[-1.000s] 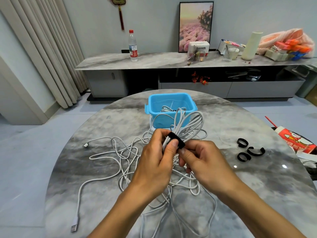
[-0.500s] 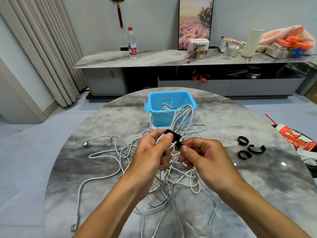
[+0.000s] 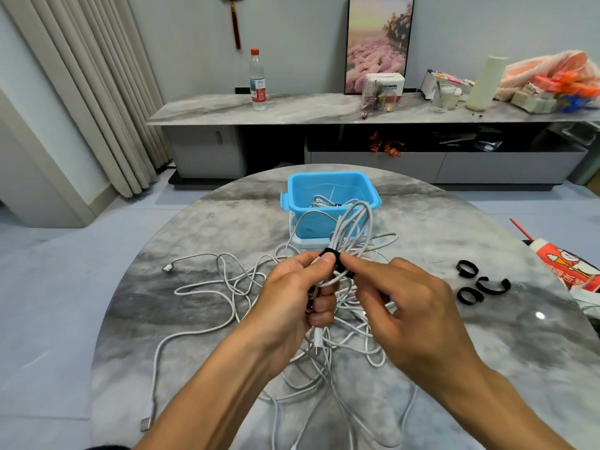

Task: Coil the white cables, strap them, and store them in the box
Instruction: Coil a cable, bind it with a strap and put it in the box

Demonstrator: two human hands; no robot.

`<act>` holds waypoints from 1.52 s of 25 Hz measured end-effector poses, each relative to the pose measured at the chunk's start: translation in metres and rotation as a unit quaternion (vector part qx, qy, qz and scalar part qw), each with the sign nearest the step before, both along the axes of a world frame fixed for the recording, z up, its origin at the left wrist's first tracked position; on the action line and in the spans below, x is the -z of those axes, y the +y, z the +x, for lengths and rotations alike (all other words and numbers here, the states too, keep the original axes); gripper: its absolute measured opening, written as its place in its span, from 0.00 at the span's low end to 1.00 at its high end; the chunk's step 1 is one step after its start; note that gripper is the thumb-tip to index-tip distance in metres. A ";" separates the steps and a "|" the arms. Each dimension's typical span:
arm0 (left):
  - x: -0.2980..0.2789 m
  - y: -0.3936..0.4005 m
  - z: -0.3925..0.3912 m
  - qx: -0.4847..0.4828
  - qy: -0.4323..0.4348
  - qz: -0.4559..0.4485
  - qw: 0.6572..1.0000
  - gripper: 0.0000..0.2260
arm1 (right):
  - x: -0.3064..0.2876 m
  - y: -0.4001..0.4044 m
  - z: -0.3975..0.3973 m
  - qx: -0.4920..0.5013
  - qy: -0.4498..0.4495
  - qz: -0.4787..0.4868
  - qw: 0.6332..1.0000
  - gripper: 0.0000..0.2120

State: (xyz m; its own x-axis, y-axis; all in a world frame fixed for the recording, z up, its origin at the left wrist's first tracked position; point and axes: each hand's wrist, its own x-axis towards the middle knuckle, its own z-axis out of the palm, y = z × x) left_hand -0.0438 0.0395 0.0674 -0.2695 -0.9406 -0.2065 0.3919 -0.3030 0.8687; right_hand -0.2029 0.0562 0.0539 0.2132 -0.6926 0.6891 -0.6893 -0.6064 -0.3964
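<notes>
Left hand [image 3: 293, 295] grips the coiled white cable [image 3: 352, 227] above the table's near centre while right hand [image 3: 412, 306] pinches its black strap [image 3: 336, 261]; light, limp loops likely need holding at the strap.

Round grey marble table [image 3: 487, 368]. Behind it, long low cabinet [image 3: 292, 108] w/ marble top along the wall. On top: water bottle w/ red cap [image 3: 258, 81], framed pink pic [image 3: 378, 43] leaning on wall, white carton [image 3: 388, 86], clear glass [image 3: 446, 97], cream cylinder [image 3: 485, 82], pink bag [image 3: 545, 71] w/ misc clutter. Beige curtain [image 3: 97, 92] at left. Red tassel ornament [image 3: 235, 21] on wall. Red-white pack [image 3: 568, 264] at table's right edge.
</notes>
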 end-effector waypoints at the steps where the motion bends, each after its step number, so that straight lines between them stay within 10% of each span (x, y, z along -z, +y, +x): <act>1: 0.000 0.001 0.001 0.006 0.000 0.003 1.000 0.12 | 0.001 0.000 0.001 0.001 -0.001 -0.002 1.000 0.17; 7: 0.003 0.003 0.000 0.054 -0.030 -0.007 0.998 0.04 | -0.001 0.000 -0.002 -0.010 -0.116 0.084 0.990 0.10; 18: 0.004 0.004 0.001 0.091 0.061 0.022 0.994 0.03 | -0.001 -0.001 -0.003 -0.033 -0.028 0.034 0.998 0.11; 27: 0.003 0.005 0.000 0.087 0.082 -0.009 0.993 0.09 | 0.000 0.002 0.004 -0.056 -0.213 0.176 0.959 0.11; 34: 0.006 0.009 -0.007 0.028 -0.110 -0.118 0.986 0.07 | -0.019 0.009 0.000 0.086 -0.076 0.001 0.993 0.02; 38: 0.010 0.010 -0.007 0.029 -0.163 -0.173 0.971 0.08 | -0.013 0.004 0.003 0.062 -0.075 0.130 0.987 0.03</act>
